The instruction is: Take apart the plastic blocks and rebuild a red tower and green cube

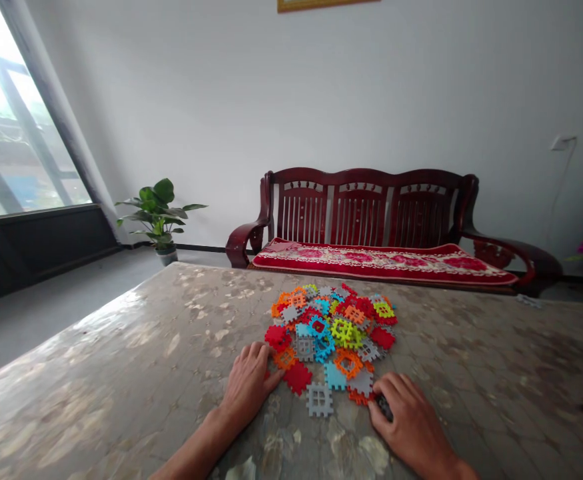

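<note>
On the worktop (pixel 121 373), head view: heap of notched plastic pieces (pixel 328 327), a bare hand at either side of its near edge.

Heap mixes red, orange, blue, yellow-green and grey, pieces overlapping; some solid, some with window cut-outs. Grey window piece (pixel 320 400) lies nearest the person, between the hands. Left hand (pixel 248 380) rests palm down, fingers loosely extended and together, thumb apart, by a red piece (pixel 298 378) and an orange one (pixel 285 359); holding nothing visible. Right hand (pixel 408 417) lies with fingers curled, tips at the heap's near right corner; something dark shows under them, cannot tell whether gripped. Beyond the worktop: wooden sofa (pixel 361 183) with red patterned cover (pixel 386 259); potted plant (pixel 158 210) to its left.
</note>
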The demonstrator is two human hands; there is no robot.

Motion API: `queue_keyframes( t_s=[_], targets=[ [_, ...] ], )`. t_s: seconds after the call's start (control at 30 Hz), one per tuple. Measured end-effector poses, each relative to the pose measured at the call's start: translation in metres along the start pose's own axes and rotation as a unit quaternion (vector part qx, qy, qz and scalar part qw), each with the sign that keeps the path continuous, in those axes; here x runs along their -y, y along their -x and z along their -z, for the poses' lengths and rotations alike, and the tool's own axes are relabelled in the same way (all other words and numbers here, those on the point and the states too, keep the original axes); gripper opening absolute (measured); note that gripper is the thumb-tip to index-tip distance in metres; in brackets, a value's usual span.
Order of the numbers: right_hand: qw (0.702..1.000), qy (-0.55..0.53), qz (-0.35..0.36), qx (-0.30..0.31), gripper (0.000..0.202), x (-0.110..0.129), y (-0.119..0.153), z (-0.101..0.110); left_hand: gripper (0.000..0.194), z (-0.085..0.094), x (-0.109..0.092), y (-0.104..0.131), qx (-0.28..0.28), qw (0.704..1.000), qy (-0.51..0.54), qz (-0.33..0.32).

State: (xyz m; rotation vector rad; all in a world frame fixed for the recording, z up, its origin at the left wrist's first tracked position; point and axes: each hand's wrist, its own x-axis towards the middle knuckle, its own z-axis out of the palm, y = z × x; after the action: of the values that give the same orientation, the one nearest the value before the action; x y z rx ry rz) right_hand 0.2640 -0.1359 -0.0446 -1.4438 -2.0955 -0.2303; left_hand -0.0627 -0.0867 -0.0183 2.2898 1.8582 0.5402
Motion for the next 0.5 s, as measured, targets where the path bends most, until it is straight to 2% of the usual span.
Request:
queue_keyframes(
  t_s=[0.13,0.27,0.5],
  targets=[
    [0.999,-0.031,-0.02,0.001,0.007,-0.004,0.002,0.005,0.026,0.0,0.003,-0.001,-0.017,0.999,0.024,-0.015],
    [0.994,-0.093,-0.051,0.011,0.005,-0.006,0.001,0.014,0.019,-0.005,0.003,0.002,-0.024,0.999,0.048,-0.004],
    [0.979,-0.186,-0.081,-0.001,0.005,0.005,-0.019,0.028,0.014,-0.013,0.006,0.003,-0.055,0.994,0.097,-0.02]
  ],
)
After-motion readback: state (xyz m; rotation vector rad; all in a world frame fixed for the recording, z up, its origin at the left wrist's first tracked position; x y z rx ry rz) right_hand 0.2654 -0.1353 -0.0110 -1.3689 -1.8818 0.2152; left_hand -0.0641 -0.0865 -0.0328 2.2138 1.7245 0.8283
